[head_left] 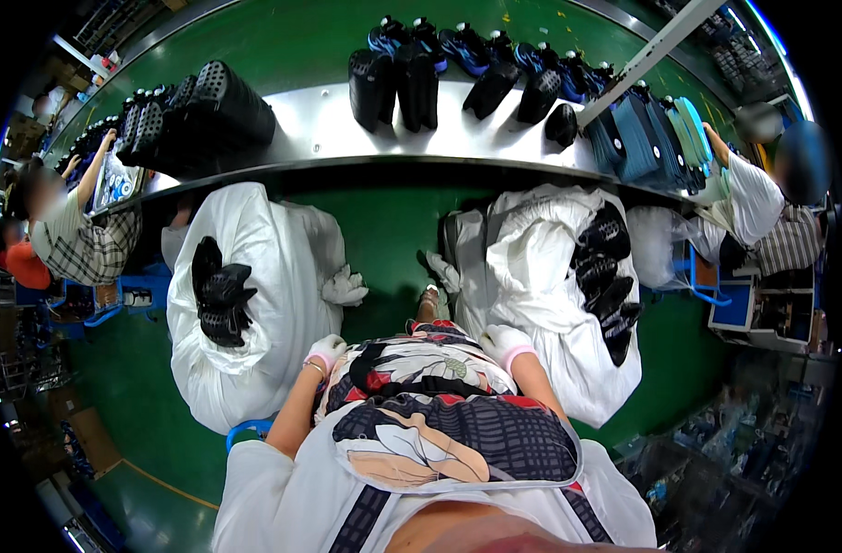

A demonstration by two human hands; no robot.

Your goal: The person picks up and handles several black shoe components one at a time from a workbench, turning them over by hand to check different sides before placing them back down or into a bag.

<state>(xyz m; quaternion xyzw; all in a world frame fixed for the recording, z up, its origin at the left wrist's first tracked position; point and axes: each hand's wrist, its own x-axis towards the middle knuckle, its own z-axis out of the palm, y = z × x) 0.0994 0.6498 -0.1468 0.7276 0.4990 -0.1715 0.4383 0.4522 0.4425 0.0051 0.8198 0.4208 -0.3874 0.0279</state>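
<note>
My left hand, in a white glove, rests at the left side of my lap beside a large white sack. On the other side, my right hand, gloved in white too, lies by the right edge of my patterned apron, close against a second white sack. No object shows in either hand; their fingers are too unclear to read. Dark shoe-shaped pieces poke out of the left sack's mouth. More glossy black shoe-shaped pieces fill the right sack's opening.
A long metal bench curves across ahead. It carries stacked black pieces with dotted undersides, blue-and-black shoes and blue-grey flat pieces. One co-worker sits at the left, another at the right. A slanted post rises at the bench.
</note>
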